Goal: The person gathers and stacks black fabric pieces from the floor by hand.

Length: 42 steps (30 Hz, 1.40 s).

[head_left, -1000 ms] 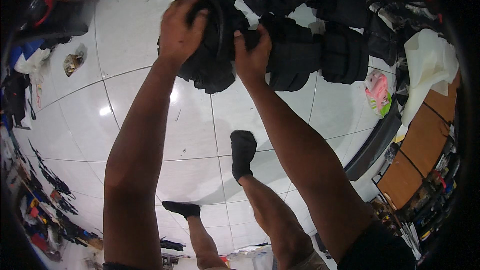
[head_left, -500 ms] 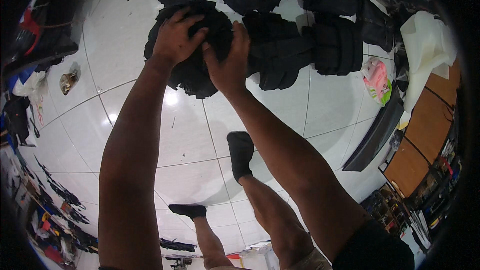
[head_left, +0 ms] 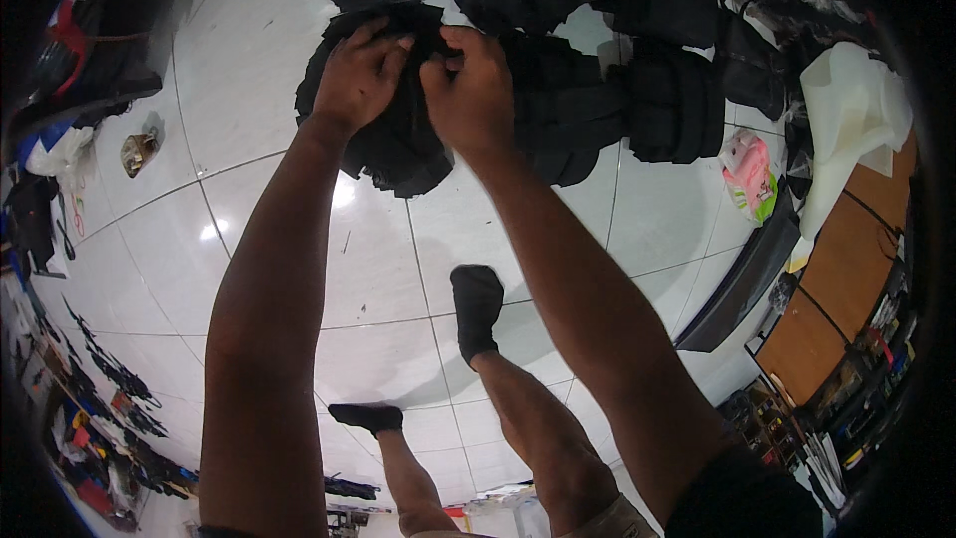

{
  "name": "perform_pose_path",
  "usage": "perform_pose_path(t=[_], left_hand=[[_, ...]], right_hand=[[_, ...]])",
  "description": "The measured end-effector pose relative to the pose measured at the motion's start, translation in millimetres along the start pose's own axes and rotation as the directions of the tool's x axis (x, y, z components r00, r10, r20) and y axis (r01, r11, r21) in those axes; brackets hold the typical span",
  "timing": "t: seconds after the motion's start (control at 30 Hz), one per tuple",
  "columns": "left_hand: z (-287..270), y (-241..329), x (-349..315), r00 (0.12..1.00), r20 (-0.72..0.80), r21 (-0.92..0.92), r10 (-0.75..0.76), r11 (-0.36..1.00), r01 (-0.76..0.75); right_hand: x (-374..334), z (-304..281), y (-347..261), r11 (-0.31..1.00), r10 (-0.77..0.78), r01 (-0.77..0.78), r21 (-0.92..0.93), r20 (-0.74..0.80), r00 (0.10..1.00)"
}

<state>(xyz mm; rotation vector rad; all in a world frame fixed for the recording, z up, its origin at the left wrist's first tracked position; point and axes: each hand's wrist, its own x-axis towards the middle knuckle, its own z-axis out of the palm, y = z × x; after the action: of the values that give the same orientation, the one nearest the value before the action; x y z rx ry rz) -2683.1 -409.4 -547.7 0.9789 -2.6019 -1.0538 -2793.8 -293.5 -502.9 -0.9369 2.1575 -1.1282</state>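
- The step in hand appears to be handling the black cloth bundle (head_left: 406, 164) at 11 o'clock; the next move calls for a sure grip.
- Left hand (head_left: 360, 83): fingers loosely curled over it. Right hand (head_left: 472, 88): fingers bent, narrow gap; cannot tell whether either pinches cloth.
- Glossy white tile floor (head_left: 373, 279); pink packet (head_left: 749, 171) toward 3 o'clock.
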Motion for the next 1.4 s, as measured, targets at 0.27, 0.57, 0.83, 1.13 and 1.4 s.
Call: perform_pose_path(t=[0.27,0.57,0.83,1.13,1.4], left_hand=[[-16.8,29.4,0.8,0.949,0.031,-0.268,-0.313,0.913,0.309],[-20.7,11.7,-2.5,0.880,-0.296,-0.512,-0.371,0.840,0.182],[-1.8,6.6,-54.3,0.867,-0.408,-0.243,-0.287,0.949,0.200],[15.8,-3.0,-67.9,0.838,-0.472,-0.233,-0.275,0.955,0.182],[22.2,-5.2,-68.9,0.829,-0.459,-0.231,-0.319,0.944,0.235]], right_hand=[[42.2,15.0,20.5,0.939,0.117,-0.010,-0.343,0.293,0.949],[53.9,14.2,23.4,0.932,0.189,-0.046,-0.359,0.374,0.908],[53.2,7.9,19.6,0.972,0.187,-0.126,-0.196,0.332,0.925],[-25.1,15.2,-6.3,0.971,-0.141,0.178,-0.162,0.214,0.967],[-34.1,16.2,8.6,0.950,-0.200,0.249,-0.191,0.240,0.950]])
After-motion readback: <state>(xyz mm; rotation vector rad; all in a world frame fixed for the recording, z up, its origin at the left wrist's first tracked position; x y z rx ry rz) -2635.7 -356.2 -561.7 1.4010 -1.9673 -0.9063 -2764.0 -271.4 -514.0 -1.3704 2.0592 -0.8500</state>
